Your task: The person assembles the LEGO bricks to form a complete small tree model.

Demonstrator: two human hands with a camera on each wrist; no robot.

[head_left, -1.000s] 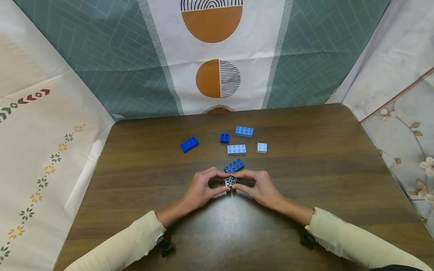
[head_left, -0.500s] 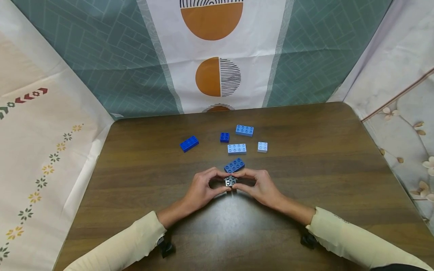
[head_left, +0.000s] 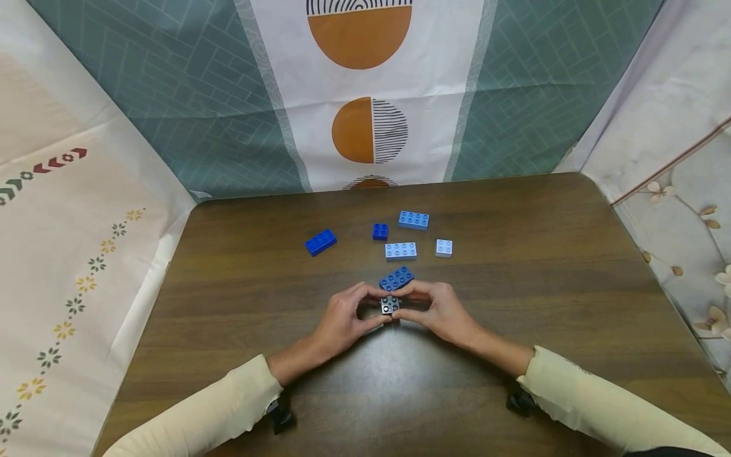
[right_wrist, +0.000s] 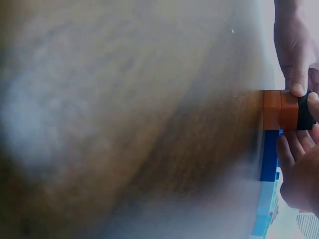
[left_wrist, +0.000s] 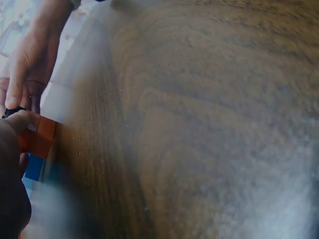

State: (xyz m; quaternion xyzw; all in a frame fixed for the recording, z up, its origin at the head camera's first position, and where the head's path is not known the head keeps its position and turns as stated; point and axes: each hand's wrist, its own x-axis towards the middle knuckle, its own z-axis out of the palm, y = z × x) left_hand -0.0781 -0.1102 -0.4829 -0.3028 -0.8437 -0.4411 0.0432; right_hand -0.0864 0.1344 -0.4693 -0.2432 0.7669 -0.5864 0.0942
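Note:
A small black toy building brick [head_left: 390,305] tops a stack of orange bricks [right_wrist: 280,110] standing on the table. Thumb and fingers of my left hand [head_left: 342,315] pinch the black brick from the left. From the opposite side my right hand [head_left: 442,311] pinches it in the same way, so the fingertips of both hands nearly meet around it. Seen from the side in the right wrist view, the orange part shows two layers under the black one. Just beyond the fingers lies a medium-blue eight-stud brick [head_left: 396,278].
Farther back lie a dark blue long brick [head_left: 321,242], a dark blue four-stud brick [head_left: 380,231], a light blue long brick [head_left: 414,220], a pale blue long brick [head_left: 401,251] and a pale four-stud brick [head_left: 443,248]. Fabric hangings [head_left: 228,146] surround the wooden table [head_left: 228,304].
Both hands keep their pinch on the black brick in the same place. Only the head view shifts slightly.

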